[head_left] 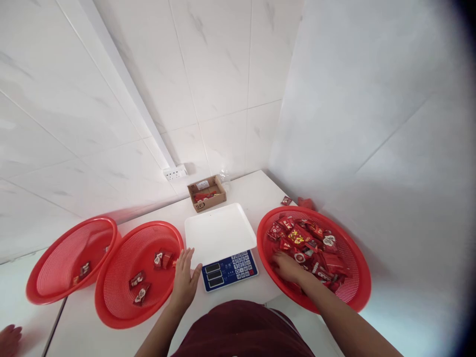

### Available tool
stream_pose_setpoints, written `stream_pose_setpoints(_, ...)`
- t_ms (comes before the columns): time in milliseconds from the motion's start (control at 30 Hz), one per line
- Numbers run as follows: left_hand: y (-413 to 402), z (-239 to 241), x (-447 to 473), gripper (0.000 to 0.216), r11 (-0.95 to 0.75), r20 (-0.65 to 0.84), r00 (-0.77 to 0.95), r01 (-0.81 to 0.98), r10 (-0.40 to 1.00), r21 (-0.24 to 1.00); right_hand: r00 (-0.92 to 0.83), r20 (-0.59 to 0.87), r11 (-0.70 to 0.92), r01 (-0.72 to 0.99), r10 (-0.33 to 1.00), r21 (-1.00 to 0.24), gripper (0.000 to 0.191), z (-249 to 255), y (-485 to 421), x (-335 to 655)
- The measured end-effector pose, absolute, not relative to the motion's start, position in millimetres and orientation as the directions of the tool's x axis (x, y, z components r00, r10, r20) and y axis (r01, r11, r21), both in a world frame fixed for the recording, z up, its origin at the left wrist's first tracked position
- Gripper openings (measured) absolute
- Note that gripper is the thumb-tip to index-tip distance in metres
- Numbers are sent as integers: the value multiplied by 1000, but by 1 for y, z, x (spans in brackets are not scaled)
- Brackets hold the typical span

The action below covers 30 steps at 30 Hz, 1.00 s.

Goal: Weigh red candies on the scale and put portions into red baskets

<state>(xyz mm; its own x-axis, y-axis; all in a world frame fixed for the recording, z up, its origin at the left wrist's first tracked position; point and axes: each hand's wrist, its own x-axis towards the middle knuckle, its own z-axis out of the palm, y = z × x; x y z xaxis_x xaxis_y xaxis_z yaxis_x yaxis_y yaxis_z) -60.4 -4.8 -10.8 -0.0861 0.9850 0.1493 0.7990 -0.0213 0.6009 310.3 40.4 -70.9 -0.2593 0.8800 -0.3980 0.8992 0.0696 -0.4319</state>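
Note:
My right hand (288, 267) reaches into the red plastic basket (359, 297) on the right, at its left inner side. Its fingertips are down among many small red snack packets (299, 237), and whether they grip one is hidden. My left hand (185, 281) is open, fingers stretched, between the rim of the middle red basket (111, 317) and the scale. Several red packets (140, 293) lie in that middle basket. The digital scale (229, 270) has a blue keypad panel, and its white pan (219, 230) holds nothing.
Farther left a third red basket (48, 267) contains a few packets. A small cardboard box (208, 201) with red packets stands behind the scale, beside clear plastic (224, 177). Another person's hand (10, 339) shows at the lower left. Walls bound the white table (256, 186).

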Motion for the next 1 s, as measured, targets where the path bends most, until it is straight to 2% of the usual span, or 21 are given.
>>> stream_pose_setpoints(100, -12, -13, -56, 51, -6, 118, -87, 778, 989, 628, -186, -379, 11, 908, 906, -420, 41, -68, 59, 319)
stream_pose_setpoints(300, -17, -9, -46, 53, 41, 73, -117, 752, 990, 658, 66, -371, -175, 947, 926, -269, 68, -78, 103, 315)
stream_pose_setpoints(467, -23, -9, -40, 55, 84, 27, -137, 740, 990, 667, 49, -310, -120, 969, 950, -216, 63, -83, 88, 301)
stream_pose_setpoints(633, -26, -11, -34, 55, 100, 5, -138, 737, 990, 668, -60, -294, -20, 965, 954, -263, 48, -81, 65, 297)
stream_pose_setpoints(767, -25, -11, -24, 50, 68, 17, -106, 741, 994, 668, -73, -302, -37, 938, 951, -344, 40, -79, 69, 305)
stream_pose_setpoints(1000, -20, -12, 0, 47, 45, 14, -72, 743, 997, 668, -72, -227, -46, 880, 971, -473, 42, -61, 99, 335)
